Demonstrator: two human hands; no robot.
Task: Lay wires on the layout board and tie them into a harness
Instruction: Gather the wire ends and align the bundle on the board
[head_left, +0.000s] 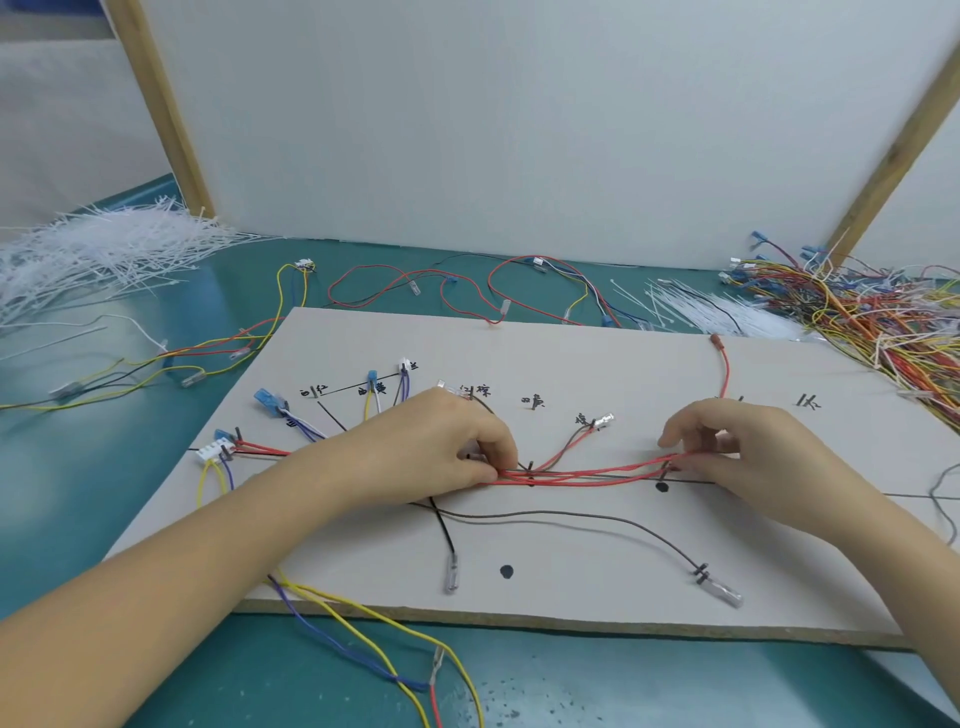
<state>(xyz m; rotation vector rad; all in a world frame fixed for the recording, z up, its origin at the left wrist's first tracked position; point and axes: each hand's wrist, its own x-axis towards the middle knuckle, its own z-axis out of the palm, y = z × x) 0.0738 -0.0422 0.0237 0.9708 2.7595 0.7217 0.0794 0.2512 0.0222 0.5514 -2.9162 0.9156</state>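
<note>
The red wires (587, 475) lie as a loose bundle across the middle of the layout board (571, 353), their long axis running left to right along the board's drawn black line. The left hand (441, 447) pinches the bundle's left end between thumb and curled fingers; just where the fingertips meet the strands is hidden under the knuckles. The right hand (737, 441) pinches the right end the same way, fingers curled over the wires beside a black peg (664, 470); how many strands it holds is hard to tell. A brown wire (561, 514) sags in an arc below the bundle toward a clear terminal (724, 592) near the board's near edge. White and blue connectors (215, 447) sit at the board's left edge, partly covered by the left forearm. A yellow wire (374, 618) and a purple one hang off the near edge onto the teal table (104, 499). White cable ties (93, 254) are heaped far left, and a tangle of finished harnesses (872, 306) at the far right is cut off by the frame.
</note>
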